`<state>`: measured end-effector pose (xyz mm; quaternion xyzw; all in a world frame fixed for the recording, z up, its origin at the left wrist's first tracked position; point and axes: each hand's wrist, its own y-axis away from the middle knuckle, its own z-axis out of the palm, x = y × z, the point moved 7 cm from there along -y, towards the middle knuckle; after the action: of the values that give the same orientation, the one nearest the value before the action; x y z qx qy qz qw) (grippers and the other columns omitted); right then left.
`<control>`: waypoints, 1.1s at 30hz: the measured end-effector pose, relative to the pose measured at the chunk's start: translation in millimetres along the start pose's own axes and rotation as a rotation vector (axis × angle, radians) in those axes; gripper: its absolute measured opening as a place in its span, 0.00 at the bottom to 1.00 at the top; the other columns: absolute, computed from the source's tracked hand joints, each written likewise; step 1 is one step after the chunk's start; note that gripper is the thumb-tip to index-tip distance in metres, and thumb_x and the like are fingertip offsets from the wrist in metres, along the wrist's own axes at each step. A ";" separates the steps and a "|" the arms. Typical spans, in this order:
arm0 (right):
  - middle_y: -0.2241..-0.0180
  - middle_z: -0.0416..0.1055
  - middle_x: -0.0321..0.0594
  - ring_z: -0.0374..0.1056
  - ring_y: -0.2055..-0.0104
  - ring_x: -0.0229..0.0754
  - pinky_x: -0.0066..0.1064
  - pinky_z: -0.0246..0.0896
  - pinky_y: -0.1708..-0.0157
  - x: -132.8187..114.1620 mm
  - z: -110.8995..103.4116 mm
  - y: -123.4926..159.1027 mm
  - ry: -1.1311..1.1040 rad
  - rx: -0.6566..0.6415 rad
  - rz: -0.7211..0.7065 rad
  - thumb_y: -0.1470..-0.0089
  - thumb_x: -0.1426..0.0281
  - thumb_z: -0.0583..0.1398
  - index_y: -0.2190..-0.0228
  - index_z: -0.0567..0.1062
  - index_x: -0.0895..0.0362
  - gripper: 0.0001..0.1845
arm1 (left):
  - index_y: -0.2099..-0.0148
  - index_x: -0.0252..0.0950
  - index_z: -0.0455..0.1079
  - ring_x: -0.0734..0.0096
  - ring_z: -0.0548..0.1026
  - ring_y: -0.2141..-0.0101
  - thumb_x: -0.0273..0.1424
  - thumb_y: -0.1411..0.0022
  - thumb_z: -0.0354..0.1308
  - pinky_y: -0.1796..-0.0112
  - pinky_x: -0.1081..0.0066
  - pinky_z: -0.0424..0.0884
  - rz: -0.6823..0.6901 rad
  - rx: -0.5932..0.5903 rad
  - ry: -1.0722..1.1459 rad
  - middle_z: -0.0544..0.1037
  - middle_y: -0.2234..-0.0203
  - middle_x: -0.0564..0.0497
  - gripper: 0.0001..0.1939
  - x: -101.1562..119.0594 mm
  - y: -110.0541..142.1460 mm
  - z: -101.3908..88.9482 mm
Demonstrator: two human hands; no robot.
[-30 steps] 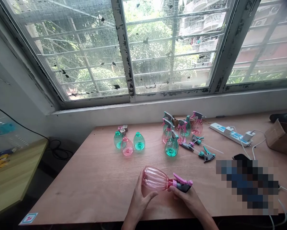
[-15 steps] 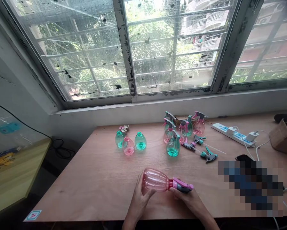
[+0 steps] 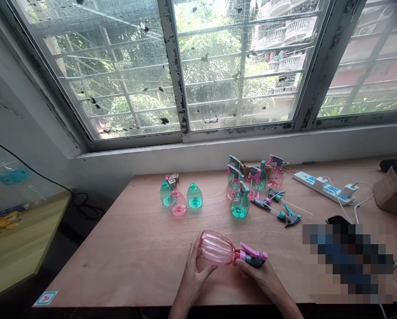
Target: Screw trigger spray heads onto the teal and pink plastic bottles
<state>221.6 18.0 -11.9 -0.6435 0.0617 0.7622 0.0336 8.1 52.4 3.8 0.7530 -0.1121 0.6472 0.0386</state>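
A pink ribbed spray bottle (image 3: 218, 248) lies sideways just above the wooden table's near edge. My left hand (image 3: 193, 274) wraps round its body. My right hand (image 3: 260, 274) grips its pink and grey trigger head (image 3: 253, 257). Further back stand three bottles without heads: two green (image 3: 194, 196) and one pink (image 3: 178, 204). To their right is a cluster of several finished spray bottles (image 3: 240, 203), green and pink. Loose trigger heads (image 3: 289, 216) with dip tubes lie beside that cluster.
A white power strip (image 3: 322, 188) with plugs and cables lies at the back right. A cardboard box (image 3: 393, 191) sits at the far right, a dark phone (image 3: 336, 219) in front of it. Small cubes (image 3: 172, 179) rest by the wall. A lower yellow-green table (image 3: 19, 248) stands left.
My hands have barely shifted; the trigger head has turned slightly on the pink bottle's neck. The camera has tilted a little.
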 end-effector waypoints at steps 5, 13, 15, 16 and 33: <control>0.79 0.71 0.34 0.60 0.78 0.39 0.32 0.58 0.77 -1.8 0.2 0.8 -0.005 0.020 0.010 0.59 0.50 0.70 0.61 0.82 0.56 0.28 | 0.29 0.46 0.50 0.51 0.55 0.33 0.39 0.45 0.70 0.33 0.54 0.49 -0.024 -0.019 0.007 0.57 0.31 0.46 0.47 0.6 1.5 1.5; 0.78 0.73 0.34 0.61 0.79 0.39 0.33 0.59 0.76 2.3 -1.3 0.8 -0.035 0.035 0.025 0.57 0.51 0.70 0.50 0.77 0.58 0.36 | 0.31 0.50 0.53 0.52 0.53 0.32 0.38 0.46 0.71 0.33 0.54 0.48 0.027 -0.001 -0.022 0.56 0.31 0.50 0.45 -5.2 -0.2 0.3; 0.78 0.74 0.34 0.62 0.79 0.39 0.32 0.60 0.77 4.0 -2.7 0.7 -0.052 0.045 0.019 0.57 0.51 0.70 0.49 0.76 0.58 0.37 | 0.29 0.50 0.48 0.53 0.53 0.32 0.38 0.47 0.71 0.33 0.54 0.47 0.013 -0.019 -0.020 0.56 0.31 0.49 0.49 -4.9 0.7 2.5; 0.78 0.73 0.34 0.62 0.78 0.39 0.32 0.60 0.77 3.2 -2.5 0.8 -0.042 0.039 0.008 0.57 0.52 0.70 0.52 0.78 0.58 0.33 | 0.29 0.48 0.48 0.52 0.53 0.32 0.38 0.47 0.72 0.33 0.54 0.47 0.004 -0.025 -0.003 0.56 0.31 0.48 0.50 -4.8 0.9 3.2; 0.78 0.71 0.33 0.60 0.77 0.37 0.30 0.59 0.75 -0.3 -0.7 -0.9 0.007 -0.041 -0.021 0.55 0.54 0.71 0.60 0.81 0.58 0.25 | 0.31 0.45 0.55 0.50 0.56 0.33 0.37 0.47 0.71 0.33 0.52 0.50 0.021 0.008 0.007 0.58 0.32 0.46 0.45 -2.3 -0.6 -0.8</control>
<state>222.5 18.8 -11.7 -0.6472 0.0395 0.7608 0.0282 7.1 53.4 1.7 0.7496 -0.1173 0.6508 0.0293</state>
